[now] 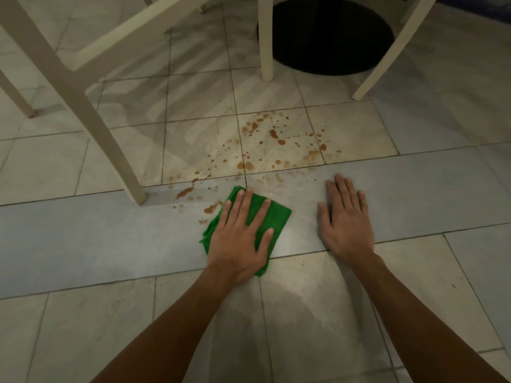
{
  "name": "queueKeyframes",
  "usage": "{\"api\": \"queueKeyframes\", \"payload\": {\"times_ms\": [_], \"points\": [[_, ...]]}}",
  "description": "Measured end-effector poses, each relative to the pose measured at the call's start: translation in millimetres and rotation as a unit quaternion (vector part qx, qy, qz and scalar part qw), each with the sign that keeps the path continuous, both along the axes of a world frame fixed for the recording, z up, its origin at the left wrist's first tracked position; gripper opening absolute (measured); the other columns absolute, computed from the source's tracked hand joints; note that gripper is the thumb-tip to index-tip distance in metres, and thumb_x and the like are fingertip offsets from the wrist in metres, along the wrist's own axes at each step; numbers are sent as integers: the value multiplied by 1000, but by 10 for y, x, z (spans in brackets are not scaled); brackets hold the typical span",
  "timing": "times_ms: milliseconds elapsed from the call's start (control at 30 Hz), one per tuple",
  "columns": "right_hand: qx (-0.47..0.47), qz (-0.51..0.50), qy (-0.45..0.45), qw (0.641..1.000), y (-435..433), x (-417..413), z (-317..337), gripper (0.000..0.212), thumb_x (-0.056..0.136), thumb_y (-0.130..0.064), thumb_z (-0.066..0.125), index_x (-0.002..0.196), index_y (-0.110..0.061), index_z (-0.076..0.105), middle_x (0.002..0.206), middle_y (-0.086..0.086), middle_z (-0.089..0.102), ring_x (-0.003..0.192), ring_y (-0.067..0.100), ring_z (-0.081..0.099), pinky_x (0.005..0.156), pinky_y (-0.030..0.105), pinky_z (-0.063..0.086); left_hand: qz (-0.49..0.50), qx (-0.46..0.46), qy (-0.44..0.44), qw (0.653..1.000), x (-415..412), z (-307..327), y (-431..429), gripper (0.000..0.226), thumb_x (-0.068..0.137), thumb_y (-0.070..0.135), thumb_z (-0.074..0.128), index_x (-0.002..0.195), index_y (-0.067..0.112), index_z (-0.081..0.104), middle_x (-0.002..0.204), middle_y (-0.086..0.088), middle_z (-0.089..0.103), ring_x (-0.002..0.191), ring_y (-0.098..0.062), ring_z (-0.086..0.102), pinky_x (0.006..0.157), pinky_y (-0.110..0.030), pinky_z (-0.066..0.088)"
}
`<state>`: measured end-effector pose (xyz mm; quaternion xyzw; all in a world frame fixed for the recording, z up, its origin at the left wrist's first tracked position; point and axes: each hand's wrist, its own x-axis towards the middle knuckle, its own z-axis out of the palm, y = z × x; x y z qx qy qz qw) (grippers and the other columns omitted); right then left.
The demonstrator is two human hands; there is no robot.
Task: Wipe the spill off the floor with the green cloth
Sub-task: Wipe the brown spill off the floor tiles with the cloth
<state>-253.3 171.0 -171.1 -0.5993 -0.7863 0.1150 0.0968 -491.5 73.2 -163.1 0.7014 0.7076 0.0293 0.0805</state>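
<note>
Two bare hands lie flat on a tiled floor. The left hand is spread open, palm down, pressing on a folded green cloth, with its fingers splayed across the top of the fabric; it grips nothing, only pushes down. The right hand is likewise open and flat, resting on bare tile well to the right of the cloth and touching nothing else. The cloth sits on a grey band of tile, at the near edge of a brown spill that is scattered as drops and smears over the paler tiles just beyond it. A few brown streaks lie just left of the cloth, one of them touching or nearly touching its left edge. Beside those streaks stands a cream chair leg, slanting up to the left. Farther back, two more cream legs stand in front of a round black table base. Both forearms reach in from the bottom of the view.
</note>
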Motion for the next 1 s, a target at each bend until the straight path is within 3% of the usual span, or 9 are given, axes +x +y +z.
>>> {"api": "queueKeyframes", "payload": {"times_ms": [167,333,567,767,1000], "points": [[-1,3,6,1000,7,-22,13,71,111,-51,17,174,-18,14,183,3,3,168,17,-5,137,49,0,34,4,12,999,-312,-20,232,70,104,66,8,164,34,-4,172,-8,-16,158,-23,-18,129,-51,2],[6,-8,-8,1000,-12,-30,5,69,112,-49,19,173,-17,16,183,4,5,169,18,-3,137,49,2,62,0,7,998,-21,-8,481,72,103,65,7,165,31,-5,171,-14,-17,157,-28,-20,128,-52,-5],[7,-1,8,1000,9,-3,-12,70,112,-51,19,173,-17,18,182,4,7,169,18,-2,137,49,2,-12,1,4,1000,-86,-35,152,70,105,61,13,164,30,-8,169,-10,-25,157,-25,-24,129,-51,1],[8,-4,38,999,105,53,-9,70,110,-51,27,172,-18,23,182,2,14,168,17,3,137,48,2,110,2,-43,993,207,31,236,75,105,62,8,165,18,0,170,-16,-20,157,-30,-21,129,-49,-3],[11,-16,-2,1000,162,73,-35,74,110,-52,20,173,-14,18,183,4,7,169,18,-2,137,50,0,102,11,-13,995,85,-60,426,75,105,64,7,165,20,-1,170,-14,-19,157,-28,-21,129,-50,-1]]}}
